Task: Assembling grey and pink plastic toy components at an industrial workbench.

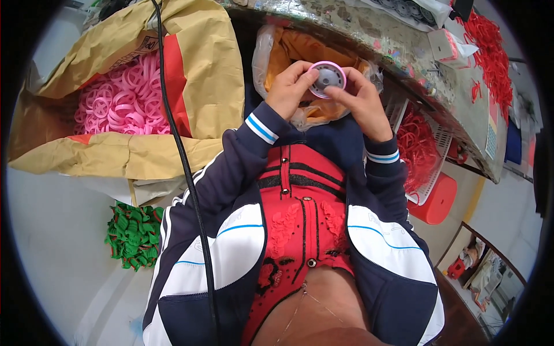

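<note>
I can't read any words for certain from here. Dark printed characters run slantwise point(141, 49) across the folded tan paper of the big bag point(214, 75) on my left, creased and partly cut off by the fold. On my jacket point(232, 247), pale outlined lettering point(378, 217) sits on the white panels, too faint to spell out. The tissue box point(442, 46) on the desk point(401, 57) bears a small reddish mark, too tiny to read.
</note>
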The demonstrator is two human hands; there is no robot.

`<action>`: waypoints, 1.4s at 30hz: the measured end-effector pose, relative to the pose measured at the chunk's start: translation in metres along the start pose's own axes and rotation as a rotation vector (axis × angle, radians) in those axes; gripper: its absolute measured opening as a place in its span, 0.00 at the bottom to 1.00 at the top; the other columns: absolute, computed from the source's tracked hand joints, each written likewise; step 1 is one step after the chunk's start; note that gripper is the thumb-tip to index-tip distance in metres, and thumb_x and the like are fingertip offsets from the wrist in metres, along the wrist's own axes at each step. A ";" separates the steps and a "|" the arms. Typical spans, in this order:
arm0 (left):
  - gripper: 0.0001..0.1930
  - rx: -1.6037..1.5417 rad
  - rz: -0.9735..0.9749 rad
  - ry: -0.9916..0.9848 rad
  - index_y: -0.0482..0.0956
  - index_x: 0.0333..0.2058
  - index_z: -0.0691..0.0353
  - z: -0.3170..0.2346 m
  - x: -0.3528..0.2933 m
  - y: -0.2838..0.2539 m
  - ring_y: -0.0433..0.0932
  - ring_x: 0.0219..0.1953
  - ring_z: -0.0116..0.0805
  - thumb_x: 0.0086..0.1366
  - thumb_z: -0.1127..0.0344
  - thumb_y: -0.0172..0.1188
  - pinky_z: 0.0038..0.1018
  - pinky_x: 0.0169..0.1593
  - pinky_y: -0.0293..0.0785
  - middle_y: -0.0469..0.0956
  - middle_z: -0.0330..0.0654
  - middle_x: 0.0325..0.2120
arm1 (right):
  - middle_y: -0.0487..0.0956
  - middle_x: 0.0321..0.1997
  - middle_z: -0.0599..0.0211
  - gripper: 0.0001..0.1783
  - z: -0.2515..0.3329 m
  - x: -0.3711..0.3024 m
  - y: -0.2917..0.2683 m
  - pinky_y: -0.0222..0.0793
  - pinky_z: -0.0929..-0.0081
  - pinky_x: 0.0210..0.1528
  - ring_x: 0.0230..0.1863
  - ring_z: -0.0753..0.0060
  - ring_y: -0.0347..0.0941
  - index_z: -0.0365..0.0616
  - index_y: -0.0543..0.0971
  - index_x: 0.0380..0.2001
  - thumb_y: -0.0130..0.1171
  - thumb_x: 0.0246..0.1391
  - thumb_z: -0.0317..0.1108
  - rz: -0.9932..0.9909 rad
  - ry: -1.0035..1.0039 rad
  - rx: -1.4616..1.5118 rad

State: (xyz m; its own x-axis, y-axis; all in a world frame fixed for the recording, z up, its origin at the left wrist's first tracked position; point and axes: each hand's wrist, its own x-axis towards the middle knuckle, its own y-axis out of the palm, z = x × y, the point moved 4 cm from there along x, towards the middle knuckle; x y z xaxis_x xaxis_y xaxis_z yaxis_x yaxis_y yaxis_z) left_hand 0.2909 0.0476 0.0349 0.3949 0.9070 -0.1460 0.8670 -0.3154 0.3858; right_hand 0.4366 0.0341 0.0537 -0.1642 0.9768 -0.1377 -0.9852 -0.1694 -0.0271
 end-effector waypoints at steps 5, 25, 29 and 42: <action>0.16 0.110 0.064 0.059 0.64 0.48 0.66 -0.009 -0.010 -0.010 0.71 0.39 0.24 0.60 0.73 0.51 0.21 0.43 0.71 0.70 0.38 0.36 | 0.72 0.30 0.72 0.13 0.030 -0.005 0.018 0.66 0.83 0.34 0.33 0.81 0.68 0.38 0.71 0.36 0.61 0.46 0.29 -0.087 -0.273 -0.498; 0.20 1.321 -0.411 -0.404 0.69 0.47 0.60 -0.026 -0.119 -0.312 0.69 0.47 0.56 0.59 0.57 0.48 0.39 0.46 0.66 0.72 0.59 0.41 | 0.73 0.48 0.58 0.26 0.072 0.236 -0.054 0.60 0.60 0.51 0.50 0.57 0.67 0.47 0.73 0.47 0.53 0.48 0.50 -0.449 -0.443 -1.341; 0.25 1.047 -0.425 -0.311 0.66 0.47 0.63 0.011 -0.133 -0.367 0.70 0.42 0.60 0.57 0.51 0.49 0.40 0.43 0.67 0.72 0.63 0.36 | 0.74 0.46 0.60 0.21 0.068 0.224 -0.041 0.60 0.59 0.48 0.47 0.57 0.69 0.49 0.74 0.45 0.52 0.50 0.47 -0.373 -0.474 -1.335; 0.31 -0.033 -0.425 -0.011 0.60 0.52 0.64 -0.123 -0.218 -0.164 0.72 0.45 0.38 0.50 0.74 0.62 0.33 0.49 0.71 0.70 0.45 0.42 | 0.75 0.34 0.73 0.11 0.026 0.091 -0.084 0.65 0.83 0.34 0.33 0.83 0.70 0.35 0.75 0.37 0.57 0.52 0.31 -0.550 -0.332 -0.242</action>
State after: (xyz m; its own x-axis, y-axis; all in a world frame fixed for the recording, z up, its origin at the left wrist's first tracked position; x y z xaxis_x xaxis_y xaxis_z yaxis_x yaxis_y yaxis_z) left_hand 0.0254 -0.0643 0.1158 0.0081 0.9512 -0.3084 0.9432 0.0952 0.3184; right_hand 0.5036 0.1404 0.0691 0.3121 0.9112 0.2690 -0.8971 0.3759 -0.2322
